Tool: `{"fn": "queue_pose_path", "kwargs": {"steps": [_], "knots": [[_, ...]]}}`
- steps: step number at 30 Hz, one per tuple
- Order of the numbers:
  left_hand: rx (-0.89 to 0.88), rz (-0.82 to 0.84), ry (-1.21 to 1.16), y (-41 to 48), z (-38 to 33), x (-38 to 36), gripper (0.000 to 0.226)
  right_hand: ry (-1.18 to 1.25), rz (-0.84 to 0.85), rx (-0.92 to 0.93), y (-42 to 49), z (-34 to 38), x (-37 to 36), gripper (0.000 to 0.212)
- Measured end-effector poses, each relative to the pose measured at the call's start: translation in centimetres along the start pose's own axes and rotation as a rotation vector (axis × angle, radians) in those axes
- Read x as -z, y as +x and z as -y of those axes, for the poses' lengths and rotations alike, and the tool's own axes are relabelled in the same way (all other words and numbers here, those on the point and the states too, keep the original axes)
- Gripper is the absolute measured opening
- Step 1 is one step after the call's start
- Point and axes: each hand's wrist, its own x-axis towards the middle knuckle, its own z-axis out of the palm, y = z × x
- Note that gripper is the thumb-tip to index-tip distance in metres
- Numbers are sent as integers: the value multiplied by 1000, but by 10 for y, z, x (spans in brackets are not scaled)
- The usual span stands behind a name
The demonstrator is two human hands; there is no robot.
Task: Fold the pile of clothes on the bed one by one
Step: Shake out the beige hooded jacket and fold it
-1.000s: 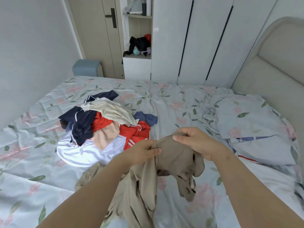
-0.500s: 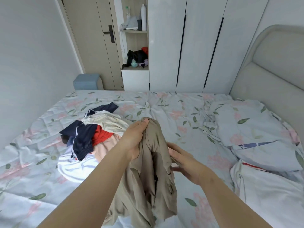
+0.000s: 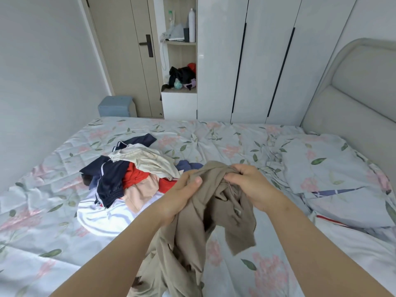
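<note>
Gripping khaki garment (image 3: 205, 211): left hand (image 3: 182, 196); right hand (image 3: 250, 185).

The garment (image 3: 216, 213) in my fingers (image 3: 194, 181) is plain khaki-tan. At ten o'clock from it, the pile holds a navy piece with white piping (image 3: 111, 179), a red one (image 3: 135, 177), a cream one (image 3: 147, 159), a peach one (image 3: 139, 194) and a glossy white one (image 3: 100, 217). The bedsheet (image 3: 225, 142) is pale blue-grey with pink flowers and green leaves; the pillow (image 3: 325, 166) at three o'clock matches it.
</note>
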Motion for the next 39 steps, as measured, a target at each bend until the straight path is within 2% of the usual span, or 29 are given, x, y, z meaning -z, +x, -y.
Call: {"fn": "queue_pose_path", "kwargs": {"steps": [2,4,6,9,12,17,20,22,24,26,27,30,32,33,35,39], "knots": [[12,179,92,-4,-4,-8,27,55,17,-14,2,8,-1,21],[60,240,138,-1,-1,-13,31,77,33,-39,3,10,-5,22],[169,141,73,2,-5,-16,29,100,2,-56,3,6,-8,20],[350,-38,-168,12,-2,-13,21,68,-95,-74,5,-11,-4,10],[493,-171,-473,20,-5,-3,33,-9,-192,-200,3,-33,6,18],[453,-263,-682,27,-28,2,47,119,-309,-400,0,-60,-1,10],[401,-248,-773,35,-47,4,40,189,-354,-397,0,-55,-11,6],[361,-232,-821,40,-59,4,38,260,-273,-329,0,-43,-14,12],[336,-228,-835,41,-72,3,43,311,-64,-203,-1,-28,-18,31],[305,-196,-867,40,-83,0,40,239,127,-122,-1,-12,-23,47],[292,-177,-893,40,-89,-3,37,174,174,-106,0,-3,-27,48],[230,-174,-909,43,-101,0,35,1,155,-44,8,15,-28,36],[195,-175,-885,46,-109,9,34,27,140,-9,15,25,-19,36],[177,-171,-869,47,-112,13,23,63,151,0,16,31,-13,35],[164,-189,-763,48,-122,23,9,146,190,19,18,44,-1,31],[140,-208,-486,53,-151,29,11,185,210,99,16,82,16,27]]}}
